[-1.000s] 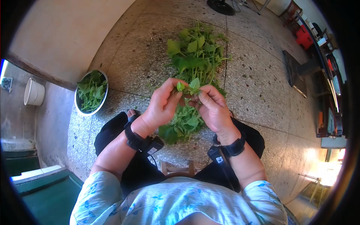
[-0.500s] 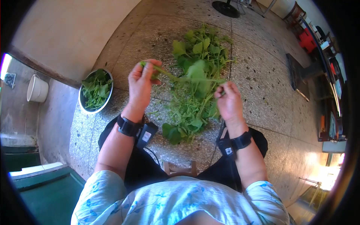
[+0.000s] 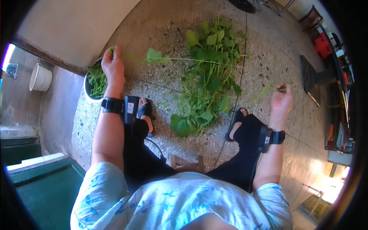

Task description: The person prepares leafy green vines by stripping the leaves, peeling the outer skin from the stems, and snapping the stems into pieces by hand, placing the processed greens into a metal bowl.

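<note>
My left hand (image 3: pixel 114 71) is raised beside the bowl at the left, its fingers closed on a green leafy vine stem. From it a blurred leaf (image 3: pixel 155 56) and a thin stalk stretch right, over the pile. Far to the right, my right hand (image 3: pixel 282 100) pinches a thin green strand (image 3: pixel 262 94), smeared by motion. Between the hands a pile of leafy vines (image 3: pixel 212 76) lies on the speckled floor. Cut greens (image 3: pixel 96 81) fill a bowl (image 3: pixel 87 92), which my left hand and wrist partly cover.
My sandalled feet (image 3: pixel 145 109) flank the near end of the pile. A white bucket (image 3: pixel 40 78) stands at the far left, near a green panel (image 3: pixel 53 191). On the right are a dark metal base (image 3: pixel 309 80) and a cluttered table. A round black stand base (image 3: pixel 242 4) is at the top.
My hands have spread wide apart, the left moving towards the bowl with the leafy stem, the right moving outward with a thin strand. My knees have opened and my feet now show.
</note>
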{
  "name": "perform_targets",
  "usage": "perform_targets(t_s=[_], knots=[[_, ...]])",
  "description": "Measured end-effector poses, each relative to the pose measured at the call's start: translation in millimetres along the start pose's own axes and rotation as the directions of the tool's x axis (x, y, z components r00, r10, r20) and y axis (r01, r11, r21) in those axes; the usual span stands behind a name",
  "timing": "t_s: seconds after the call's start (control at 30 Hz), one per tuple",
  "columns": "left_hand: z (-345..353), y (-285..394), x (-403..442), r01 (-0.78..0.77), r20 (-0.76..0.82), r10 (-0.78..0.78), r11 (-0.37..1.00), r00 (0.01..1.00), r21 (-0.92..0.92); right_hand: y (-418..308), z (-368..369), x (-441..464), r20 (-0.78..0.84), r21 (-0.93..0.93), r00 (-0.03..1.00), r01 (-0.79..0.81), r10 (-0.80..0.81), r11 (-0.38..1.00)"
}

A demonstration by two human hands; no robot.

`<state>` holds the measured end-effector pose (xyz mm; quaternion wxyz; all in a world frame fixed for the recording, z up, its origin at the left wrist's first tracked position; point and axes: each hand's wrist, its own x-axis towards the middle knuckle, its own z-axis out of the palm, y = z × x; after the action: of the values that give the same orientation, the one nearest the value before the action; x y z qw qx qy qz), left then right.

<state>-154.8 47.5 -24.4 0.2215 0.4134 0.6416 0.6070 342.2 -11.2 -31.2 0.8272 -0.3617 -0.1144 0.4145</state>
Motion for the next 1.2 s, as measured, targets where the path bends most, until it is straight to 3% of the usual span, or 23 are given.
perform_targets(t_s=[0.03,0.1,0.17,0.27,0.37,0.4,0.43,0.5,0.57,0.6,0.67,0.7,0.77,0.83,0.93,1.07,1.2], knots=[[0,4,0,-0.019,0.005,0.019,1.0,1.0,-0.024,-8,1,-2,0.099,0.017,0.995,-0.013,0.011,1.0],[2,7,-1,-0.065,0.015,0.065,0.998,0.998,-0.006,-17,11,-6,0.021,0.008,1.0,0.021,-0.021,1.0],[3,12,-2,-0.005,0.039,0.005,1.0,0.999,-0.004,-22,28,-13,-0.041,0.011,0.997,0.06,-0.059,0.998],[4,11,-9,0.072,0.122,-0.073,0.997,0.99,0.016,-26,51,-34,0.023,0.053,1.0,0.018,-0.019,0.998],[11,11,-11,0.188,0.23,-0.137,0.957,0.964,-0.222,-16,56,-42,-0.046,0.107,0.999,-0.001,0.006,0.994],[17,13,-18,0.193,0.236,-0.139,0.955,0.962,-0.223,-6,47,-42,0.163,0.032,0.981,-0.115,0.108,0.993],[27,17,-29,0.153,0.329,-0.071,0.961,0.942,-0.23,0,41,-42,0.356,-0.065,0.909,-0.209,0.218,0.976],[46,23,-56,0.088,0.51,0.045,0.968,0.859,-0.234,30,73,-90,0.291,-0.336,0.887,-0.256,0.358,0.906],[59,38,-88,0.016,0.663,0.094,0.987,0.743,-0.158,54,82,-118,0.375,-0.56,0.755,-0.277,0.537,0.781],[63,48,-104,-0.034,0.724,0.088,0.995,0.684,-0.089,58,88,-130,0.342,-0.667,0.707,-0.281,0.619,0.69],[70,64,-123,-0.329,0.728,0.358,0.925,0.584,-0.191,69,95,-140,0.357,-0.647,0.672,-0.323,0.648,0.691],[71,68,-127,-0.337,0.725,0.37,0.92,0.581,-0.2,72,99,-143,0.35,-0.634,0.677,-0.338,0.647,0.696],[75,74,-133,-0.581,0.725,0.537,0.78,0.431,-0.233,73,101,-143,0.346,-0.619,0.687,-0.344,0.638,0.706],[78,76,-137,-0.582,0.726,0.538,0.779,0.428,-0.233,73,100,-141,0.402,-0.631,0.61,-0.355,0.682,0.69],[82,76,-140,-0.592,0.738,0.529,0.775,0.419,-0.22,71,102,-143,0.45,-0.624,0.573,-0.348,0.685,0.7],[85,73,-141,-0.561,0.722,0.542,0.787,0.43,-0.257,70,105,-149,0.341,-0.556,0.59,-0.502,0.732,0.663],[86,69,-148,-0.54,0.727,0.549,0.79,0.412,-0.29,81,99,-149,0.416,-0.51,0.536,-0.532,0.735,0.676]])
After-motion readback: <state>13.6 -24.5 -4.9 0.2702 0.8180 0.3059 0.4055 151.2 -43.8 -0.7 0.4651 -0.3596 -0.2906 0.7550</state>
